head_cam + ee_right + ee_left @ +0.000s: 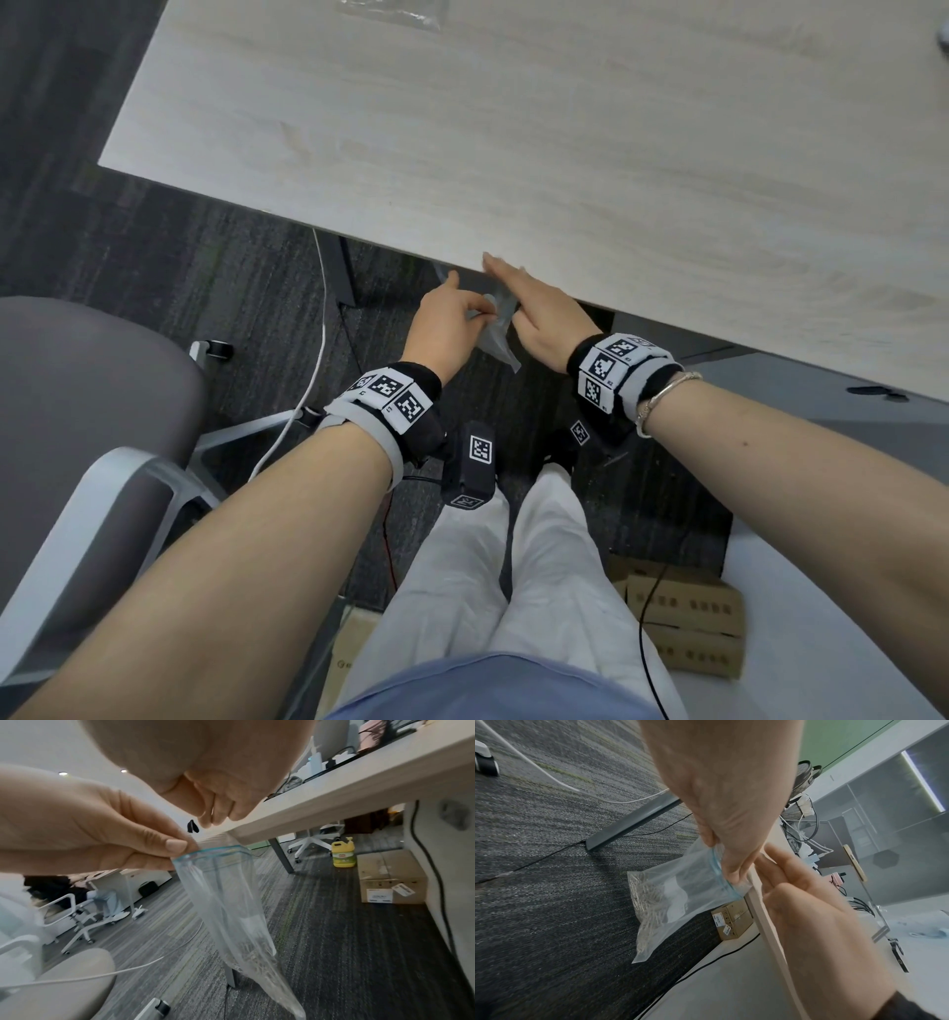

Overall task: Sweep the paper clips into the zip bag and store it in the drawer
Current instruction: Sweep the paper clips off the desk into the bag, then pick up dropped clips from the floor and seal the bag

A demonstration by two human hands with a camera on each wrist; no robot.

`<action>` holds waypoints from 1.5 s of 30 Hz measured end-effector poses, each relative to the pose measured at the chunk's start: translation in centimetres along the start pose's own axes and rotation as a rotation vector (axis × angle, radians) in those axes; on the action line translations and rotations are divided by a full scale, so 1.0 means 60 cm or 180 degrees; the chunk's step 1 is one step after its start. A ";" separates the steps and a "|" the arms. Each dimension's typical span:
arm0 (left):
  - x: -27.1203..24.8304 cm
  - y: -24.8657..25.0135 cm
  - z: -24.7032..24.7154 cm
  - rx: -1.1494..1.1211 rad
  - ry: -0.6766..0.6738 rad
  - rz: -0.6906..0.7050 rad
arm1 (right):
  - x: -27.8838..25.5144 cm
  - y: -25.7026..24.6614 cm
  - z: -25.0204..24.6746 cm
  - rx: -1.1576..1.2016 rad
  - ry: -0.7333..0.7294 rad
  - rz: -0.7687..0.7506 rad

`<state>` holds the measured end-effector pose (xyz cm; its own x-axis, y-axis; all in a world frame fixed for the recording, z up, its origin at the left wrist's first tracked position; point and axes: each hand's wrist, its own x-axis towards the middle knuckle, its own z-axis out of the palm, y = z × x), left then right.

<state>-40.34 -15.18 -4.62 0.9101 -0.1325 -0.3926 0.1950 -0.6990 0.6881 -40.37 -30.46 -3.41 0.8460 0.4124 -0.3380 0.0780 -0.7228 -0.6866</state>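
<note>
Nearest us, our left hand (445,322) pinches the blue-zippered rim of the zip bag (680,898) between thumb and curled fingers (154,839), just below the surface's (513,154) near edge. The bag hangs with its long axis vertical, mouth open upward against that edge, paper clips (645,902) heaped at its bottom above the carpet. Just beyond, our right hand (539,308) lies at the edge beside the mouth, its fingers extended and holding nothing.
</note>
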 end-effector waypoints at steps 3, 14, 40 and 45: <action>-0.005 0.003 0.002 0.0051 -0.0047 0.0046 | -0.009 0.014 0.000 0.0201 0.0265 0.0146; -0.022 0.044 0.047 0.0419 -0.0395 0.0352 | -0.070 0.073 -0.009 -0.0215 0.0674 0.0167; 0.041 0.066 0.264 0.1307 -0.2144 0.2239 | -0.251 0.212 0.151 0.0697 0.1975 0.2055; 0.040 0.019 0.325 0.1388 -0.2302 0.2708 | -0.269 0.246 0.224 0.0694 0.2277 0.2425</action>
<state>-45.06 -29.98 -16.69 0.2439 -0.9343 -0.2602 -0.6370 -0.3566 0.6834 -59.94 -40.32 -16.74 0.7504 -0.5789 -0.3190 -0.6381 -0.5086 -0.5780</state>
